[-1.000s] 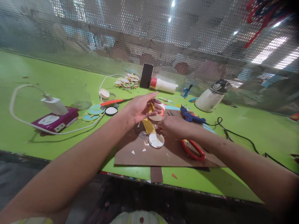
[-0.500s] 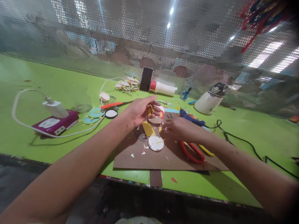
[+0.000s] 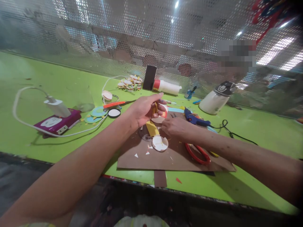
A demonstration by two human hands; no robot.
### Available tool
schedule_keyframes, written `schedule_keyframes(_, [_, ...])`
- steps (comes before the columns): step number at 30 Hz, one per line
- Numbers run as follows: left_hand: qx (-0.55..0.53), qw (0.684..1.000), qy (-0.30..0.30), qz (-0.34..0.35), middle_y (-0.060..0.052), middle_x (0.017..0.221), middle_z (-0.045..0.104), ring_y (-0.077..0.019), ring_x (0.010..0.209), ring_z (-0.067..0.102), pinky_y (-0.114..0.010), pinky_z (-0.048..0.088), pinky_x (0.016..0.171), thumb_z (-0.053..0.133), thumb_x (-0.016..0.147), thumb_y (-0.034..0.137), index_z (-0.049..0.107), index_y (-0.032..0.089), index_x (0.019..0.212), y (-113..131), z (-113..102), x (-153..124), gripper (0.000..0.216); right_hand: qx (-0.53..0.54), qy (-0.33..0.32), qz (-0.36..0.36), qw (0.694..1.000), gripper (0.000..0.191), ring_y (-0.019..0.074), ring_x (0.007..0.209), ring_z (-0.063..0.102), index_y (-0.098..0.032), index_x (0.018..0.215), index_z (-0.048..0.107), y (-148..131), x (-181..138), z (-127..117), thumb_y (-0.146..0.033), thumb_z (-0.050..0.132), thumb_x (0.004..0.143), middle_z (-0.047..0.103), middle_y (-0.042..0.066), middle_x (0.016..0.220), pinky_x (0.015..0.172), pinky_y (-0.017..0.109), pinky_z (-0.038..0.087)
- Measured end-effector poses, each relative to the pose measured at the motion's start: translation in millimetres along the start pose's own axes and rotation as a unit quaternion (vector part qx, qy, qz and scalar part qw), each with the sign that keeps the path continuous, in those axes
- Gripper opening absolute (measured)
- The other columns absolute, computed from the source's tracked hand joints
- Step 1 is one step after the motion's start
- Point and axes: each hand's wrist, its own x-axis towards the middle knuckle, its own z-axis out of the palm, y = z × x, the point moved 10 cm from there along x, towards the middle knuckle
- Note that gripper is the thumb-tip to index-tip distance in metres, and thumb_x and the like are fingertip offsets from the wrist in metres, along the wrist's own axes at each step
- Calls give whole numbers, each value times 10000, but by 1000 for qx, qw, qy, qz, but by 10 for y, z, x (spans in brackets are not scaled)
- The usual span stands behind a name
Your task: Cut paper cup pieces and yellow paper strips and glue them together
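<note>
My left hand [image 3: 151, 108] is raised over the brown board [image 3: 142, 161], with its fingers curled around a small yellow paper strip [image 3: 155, 108]. Close by on the right, my right hand [image 3: 175, 127] has its fingertips pinched together low over the board; anything between them is too small to make out. Behind both hands stands a red and white paper cup [image 3: 165, 111], partly hidden. A yellow paper piece [image 3: 152, 128] lies under the left hand. In front of it is a white paper disc [image 3: 160, 143] with a raised rim and thin yellow lines crossing on it.
Red-handled scissors [image 3: 201, 157] lie under my right forearm, beyond which is a blue glue gun [image 3: 196, 119]. An orange cutter [image 3: 115, 104], a purple power strip [image 3: 56, 123] and green discs [image 3: 94, 116] lie leftward. A phone [image 3: 150, 77], stacked cups [image 3: 169, 87] and white kettle-like container [image 3: 214, 99] stand behind.
My right hand has moved slightly left, closer to my left hand, and its fingertips have come together. A small yellow scrap near them no longer shows. The view has shifted a little.
</note>
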Motion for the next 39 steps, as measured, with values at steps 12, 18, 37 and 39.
schedule_keyframes(12, [134,990,-47,-22,19,513,466,-49,447,412,-160,297,426,545,866,290,607,105,732,-141,205,-123,237,286,258,197,902,140,128,604,594,-172,834,703,171,-838,-563,-205,569,857,692,12,701,558,236,452])
schedule_keyframes(18, [200,979,-33,-13,15,559,481,-48,501,439,-156,301,454,577,800,183,610,110,694,-160,193,-93,132,376,361,276,808,91,121,582,610,-194,785,722,375,-1080,-488,-191,631,790,717,4,719,507,219,472])
schedule_keyframes(37, [265,964,26,-10,17,499,460,-42,415,360,-182,205,402,570,790,170,559,125,622,-18,-35,-33,175,346,188,154,906,156,140,823,613,-182,791,629,-115,-683,-107,-150,512,889,684,41,975,698,255,455])
schedule_keyframes(39, [221,975,24,-2,11,517,473,-44,433,393,-170,247,409,576,784,155,548,123,623,23,-65,-16,166,339,172,150,913,161,134,749,583,-180,773,611,-192,-634,-90,-142,504,888,666,34,913,667,264,437])
